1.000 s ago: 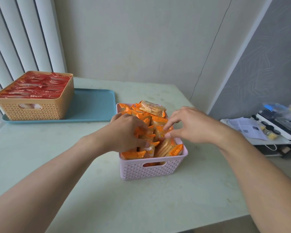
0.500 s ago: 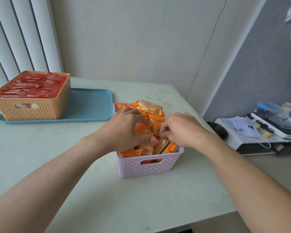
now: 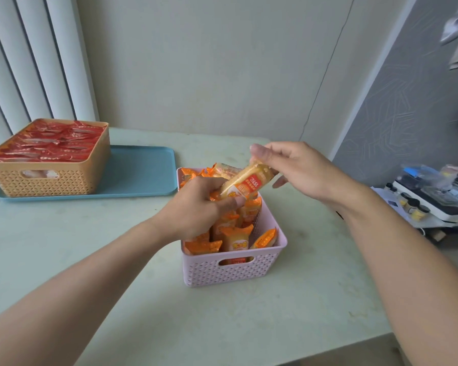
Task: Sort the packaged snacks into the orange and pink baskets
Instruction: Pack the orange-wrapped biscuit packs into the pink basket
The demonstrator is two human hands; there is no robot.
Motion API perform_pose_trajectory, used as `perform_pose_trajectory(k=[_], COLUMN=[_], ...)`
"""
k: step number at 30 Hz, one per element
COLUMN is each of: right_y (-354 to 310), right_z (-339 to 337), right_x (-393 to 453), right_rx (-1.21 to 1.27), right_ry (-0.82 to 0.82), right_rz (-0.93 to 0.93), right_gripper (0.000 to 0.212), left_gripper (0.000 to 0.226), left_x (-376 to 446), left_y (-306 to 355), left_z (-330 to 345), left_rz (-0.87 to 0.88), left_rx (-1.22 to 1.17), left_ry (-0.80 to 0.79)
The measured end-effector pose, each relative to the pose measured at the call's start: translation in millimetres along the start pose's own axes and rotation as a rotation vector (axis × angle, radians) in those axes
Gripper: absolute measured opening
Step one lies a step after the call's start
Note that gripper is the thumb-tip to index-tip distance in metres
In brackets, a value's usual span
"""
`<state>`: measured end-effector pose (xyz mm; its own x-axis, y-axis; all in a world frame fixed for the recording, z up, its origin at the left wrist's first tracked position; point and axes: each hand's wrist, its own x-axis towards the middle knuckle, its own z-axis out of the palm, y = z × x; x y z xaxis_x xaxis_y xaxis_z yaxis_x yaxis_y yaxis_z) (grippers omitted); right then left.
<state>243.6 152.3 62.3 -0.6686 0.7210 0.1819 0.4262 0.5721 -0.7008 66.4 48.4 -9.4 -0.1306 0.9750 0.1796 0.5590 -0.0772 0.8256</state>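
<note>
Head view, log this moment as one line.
right hand pinches snack pack | left hand grips its lower end | above pink basket

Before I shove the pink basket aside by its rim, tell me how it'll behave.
The pink basket probably slides rather than tips: it sits flat and squat on the smooth table. It looks like thin perforated plastic, so the rim may flex. Packed with orange snack packets, it is likely light enough, though the tallest ones may shift.

Table [image 3: 90, 260]: blue tray [image 3: 143, 170], pink basket [image 3: 230, 270].
</note>
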Motion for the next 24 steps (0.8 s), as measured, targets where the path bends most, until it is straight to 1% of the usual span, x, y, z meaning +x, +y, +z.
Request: perform_pose_trajectory(k=[2, 4, 7, 9, 11, 12, 14, 16, 18, 20, 21, 22, 24], right_y=[3.7, 10.0, 14.7, 16.0, 17.2, 19.5, 23.9, 25.6, 27.0, 30.9, 33.4, 36.5, 43.2], right_z=[-1.9, -1.8, -1.3, -4.4, -7.5, -7.4, -2.0, 6.6, 11.8, 10.5, 8.6, 6.3, 4.2], right_x=[-2.4, -2.5, -2.8, -4.1, -6.4, -6.8, -7.4, -7.3, -6.1, -4.3, -3.9, -2.7, -1.1], right_rx=[0.109, 0.108, 0.140, 0.256, 0.290, 0.247, 0.095, 0.005, 0.038, 0.091, 0.074, -0.001, -0.205], right_ry=[-0.083, -0.079, -0.030, 0.011, -0.020, -0.066, -0.153, -0.127, -0.106, -0.108, -0.096, -0.081, -0.087], right_rz=[0.024, 0.021, 0.045, 0.033, 0.030, 0.030, -0.002, -0.080, -0.110, -0.066, -0.042, -0.031, -0.018], right_gripper=[0.051, 0.044, 0.035, 0.025, 0.020, 0.021, 0.024, 0.028, 0.035, 0.049, 0.056, 0.058, 0.047], left_gripper=[0.026, 0.029, 0.043, 0.037, 0.035, 0.036, 0.039, 0.039, 0.040, 0.045, 0.052, 0.061, 0.073], left_x=[1.2, 1.4, 0.0, -0.5, 2.1, 3.0, 3.7, 2.8, 2.6, 3.3, 3.2, 2.3, -1.0], left_y=[-1.6, -3.7, -4.6, -0.9, -0.7, 0.1, 0.6, 2.1, 1.2, -0.6, -0.4, -0.7, -2.3], left_z=[0.1, 2.2, 7.2, 7.8, 5.5, 3.2, -1.3, -1.6, 0.7, 2.0, 1.9, 1.8, 2.4], left_rz=[-0.022, 0.001, 0.052, 0.086, 0.113, 0.116, 0.125, 0.124, 0.111, 0.072, 0.048, 0.028, 0.028], left_rx=[-0.032, -0.052, -0.030, -0.086, -0.221, -0.274, -0.261, -0.202, -0.164, -0.146, -0.120, -0.053, 0.224], left_ry=[-0.016, -0.045, -0.070, 0.008, 0.158, 0.223, 0.296, 0.282, 0.268, 0.240, 0.207, 0.159, 0.020])
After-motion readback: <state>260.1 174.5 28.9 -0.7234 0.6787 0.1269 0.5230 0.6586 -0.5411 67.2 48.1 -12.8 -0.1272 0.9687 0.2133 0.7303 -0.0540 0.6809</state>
